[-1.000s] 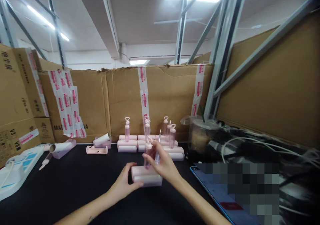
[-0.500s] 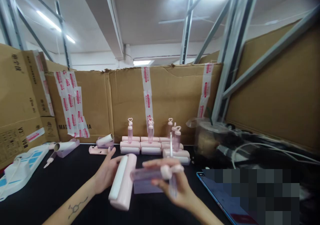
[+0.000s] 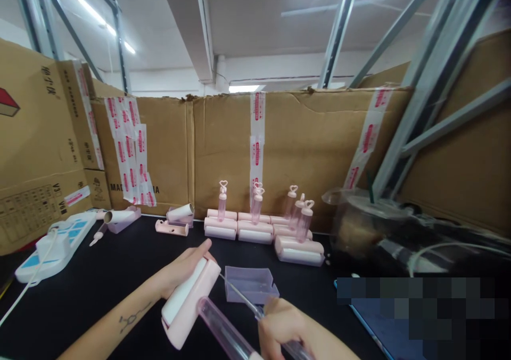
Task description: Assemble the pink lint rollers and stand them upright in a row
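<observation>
My left hand (image 3: 186, 268) is closed around the top of a lint roller (image 3: 191, 307), a pale pink head with a white roll. From that head a translucent pinkish handle (image 3: 225, 328) slants down to the right, its end cut off by the frame. My right hand (image 3: 285, 322), fingers curled, grips a screwdriver (image 3: 241, 293); its thin metal shaft points up-left, the tip close to the roller head. Whether the tip touches it I cannot tell. Just behind the shaft lies a translucent purple cover (image 3: 251, 285) on the black tabletop.
Several lint rollers (image 3: 255, 232) stand in a row at the back. Left of them are loose roller parts (image 3: 171, 227) and a power strip (image 3: 59, 248). A phone (image 3: 371, 317), a drink cup (image 3: 359, 216) and cables lie on the right. Cardboard (image 3: 223, 147) walls the back.
My right hand has come off the roller's handle and moved down, the screwdriver now turned toward the roller head. The handle has swung downward. The view has shifted slightly.
</observation>
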A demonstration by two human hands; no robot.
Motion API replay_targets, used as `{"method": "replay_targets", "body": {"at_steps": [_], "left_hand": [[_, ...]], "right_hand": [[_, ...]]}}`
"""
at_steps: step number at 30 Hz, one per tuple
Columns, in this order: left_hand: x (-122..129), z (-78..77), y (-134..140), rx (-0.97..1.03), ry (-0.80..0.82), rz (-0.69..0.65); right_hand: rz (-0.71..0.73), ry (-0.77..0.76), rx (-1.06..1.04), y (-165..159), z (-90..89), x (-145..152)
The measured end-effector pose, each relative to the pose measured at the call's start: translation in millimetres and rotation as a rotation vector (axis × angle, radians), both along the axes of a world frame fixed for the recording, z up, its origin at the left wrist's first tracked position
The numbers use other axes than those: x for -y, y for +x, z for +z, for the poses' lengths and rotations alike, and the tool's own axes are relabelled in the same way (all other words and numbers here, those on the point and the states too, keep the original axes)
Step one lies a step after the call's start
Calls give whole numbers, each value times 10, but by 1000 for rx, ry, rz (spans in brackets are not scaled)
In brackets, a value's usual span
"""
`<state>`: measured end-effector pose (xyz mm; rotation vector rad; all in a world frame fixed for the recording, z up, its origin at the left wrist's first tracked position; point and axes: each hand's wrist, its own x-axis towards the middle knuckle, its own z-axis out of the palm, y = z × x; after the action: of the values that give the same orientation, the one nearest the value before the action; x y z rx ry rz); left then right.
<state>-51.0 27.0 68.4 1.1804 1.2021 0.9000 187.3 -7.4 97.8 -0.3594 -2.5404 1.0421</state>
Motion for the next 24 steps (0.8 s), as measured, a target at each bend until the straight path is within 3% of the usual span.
{"method": "replay_targets", "body": {"at_steps": [6, 11, 14, 24], "left_hand": [[106, 70, 60, -92, 80, -69], [183, 90, 101, -177, 259, -161], [196, 89, 113, -209, 305, -179], [173, 63, 124, -310, 342, -199]], "right_hand": [[-195, 35, -6, -82, -60, 44], [-201, 168, 29, -177, -123, 84], [-152, 149, 32, -193, -121, 110], [-296, 99, 83, -201, -40, 179]]}}
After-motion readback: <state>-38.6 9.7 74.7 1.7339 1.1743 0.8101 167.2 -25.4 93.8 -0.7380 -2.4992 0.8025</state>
